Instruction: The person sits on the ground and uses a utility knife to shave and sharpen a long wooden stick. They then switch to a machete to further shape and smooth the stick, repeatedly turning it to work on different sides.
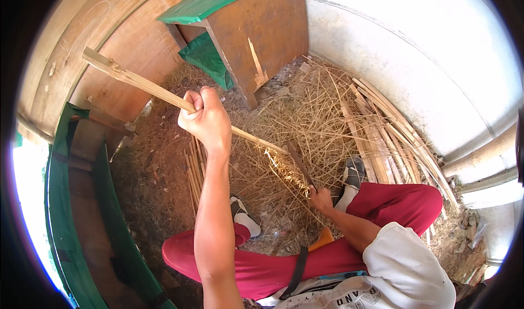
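My left hand point(206, 119) is closed in a fist around a long pale bamboo strip point(139, 81). The strip slants from the upper left down toward the middle, its thicker end high beyond my fist. In my right hand point(321, 199) is the handle of a dark-bladed knife point(299, 164). Its blade meets the strip's lower end, crossing it at an angle. Curled shavings point(286, 170) hang along the underside there. My fingers hide the knife's handle.
Thin shavings point(289, 112) litter the ground between my feet. Split bamboo lengths point(382, 140) lie along the right wall, and thinner strips point(195, 164) lie left. A brown wooden cabinet point(262, 31) with a green cover stands ahead. Something orange point(323, 238) shows by my leg.
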Available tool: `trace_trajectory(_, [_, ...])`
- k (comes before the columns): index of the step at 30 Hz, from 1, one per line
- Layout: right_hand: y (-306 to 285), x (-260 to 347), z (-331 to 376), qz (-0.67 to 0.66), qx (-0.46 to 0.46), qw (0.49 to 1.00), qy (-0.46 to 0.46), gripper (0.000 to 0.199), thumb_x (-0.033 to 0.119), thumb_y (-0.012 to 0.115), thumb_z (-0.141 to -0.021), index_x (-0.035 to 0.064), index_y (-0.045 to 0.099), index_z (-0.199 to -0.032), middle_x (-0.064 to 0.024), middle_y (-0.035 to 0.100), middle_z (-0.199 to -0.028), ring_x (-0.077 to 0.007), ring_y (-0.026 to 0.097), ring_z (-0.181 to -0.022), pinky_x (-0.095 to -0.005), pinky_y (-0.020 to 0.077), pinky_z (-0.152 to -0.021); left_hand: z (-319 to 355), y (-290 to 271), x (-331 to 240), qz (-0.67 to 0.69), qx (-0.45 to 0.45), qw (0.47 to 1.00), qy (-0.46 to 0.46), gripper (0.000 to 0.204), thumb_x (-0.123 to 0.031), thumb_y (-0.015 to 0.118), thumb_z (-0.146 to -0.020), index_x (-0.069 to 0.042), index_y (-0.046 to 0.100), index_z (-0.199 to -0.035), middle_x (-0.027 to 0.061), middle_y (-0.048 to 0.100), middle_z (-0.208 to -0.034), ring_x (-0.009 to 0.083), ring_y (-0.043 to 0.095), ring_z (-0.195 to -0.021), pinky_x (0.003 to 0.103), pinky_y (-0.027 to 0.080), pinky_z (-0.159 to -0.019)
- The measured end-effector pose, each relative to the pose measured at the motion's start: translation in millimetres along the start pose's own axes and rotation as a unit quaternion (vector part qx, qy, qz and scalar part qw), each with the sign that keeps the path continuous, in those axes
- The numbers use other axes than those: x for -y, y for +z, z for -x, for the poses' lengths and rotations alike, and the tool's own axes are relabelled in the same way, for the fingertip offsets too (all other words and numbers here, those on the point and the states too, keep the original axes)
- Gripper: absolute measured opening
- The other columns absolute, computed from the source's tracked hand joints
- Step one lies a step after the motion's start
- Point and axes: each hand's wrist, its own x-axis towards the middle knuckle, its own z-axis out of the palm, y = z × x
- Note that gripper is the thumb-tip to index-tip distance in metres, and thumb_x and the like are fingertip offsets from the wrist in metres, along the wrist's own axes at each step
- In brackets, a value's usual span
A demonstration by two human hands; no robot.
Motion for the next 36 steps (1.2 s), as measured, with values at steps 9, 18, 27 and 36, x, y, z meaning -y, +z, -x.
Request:
trace_trajectory(9, [-12.0,32.3,4.2,-0.062,-0.139,0.975,-0.16,0.045,0.035,0.049,-0.102,-0.0041,0.067,-0.092,-0.0168,0.056,-0.058,-0.0282,0.052,-0.049,-0.0416,0.0399,-0.049,4.5,0.3,-7.1,0.017,0.003,1.0,-0.009,0.042,0.004,0.057,-0.086,-0.013,0.026,-0.063,-0.0059,0.036,-0.057,0.0007,0.031,-0.052,0.021,0.025,-0.044])
trace_trajectory(18, [10.5,-18.4,-0.7,0.028,0.066,0.996,0.062,0.056,0.039,0.052,-0.101,-0.0052,0.065,-0.07,-0.0155,0.058,-0.055,-0.0255,0.054,-0.044,-0.0434,0.0432,-0.047,6.2,1.2,-7.0,0.023,0.001,1.0,-0.018,0.043,0.002,0.058,-0.087,-0.013,0.026,-0.063,-0.0061,0.034,-0.058,0.0011,0.031,-0.053,0.022,0.025,-0.044])
trace_trajectory(27, [-0.3,24.9,8.5,-0.225,0.077,0.963,0.129,0.052,0.041,0.053,-0.101,-0.0017,0.071,-0.077,-0.0023,0.046,-0.049,-0.0134,0.037,-0.042,-0.0384,0.032,-0.045,-3.1,-11.2,-3.8,-0.024,-0.031,0.999,-0.006,0.039,0.004,0.054,-0.085,-0.013,0.026,-0.063,-0.0051,0.035,-0.056,0.0021,0.032,-0.051,0.023,0.026,-0.044])
trace_trajectory(36, [-37.8,92.4,5.5,-0.164,-0.173,0.955,-0.175,0.05,0.04,0.051,-0.101,-0.0046,0.07,-0.09,-0.0145,0.055,-0.055,-0.0226,0.053,-0.047,-0.0411,0.0431,-0.05,-1.3,-23.1,-13.1,-0.004,-0.032,0.999,-0.012,0.036,0.002,0.053,-0.086,-0.013,0.027,-0.067,-0.0025,0.04,-0.053,0.0024,0.035,-0.047,0.021,0.029,-0.043])
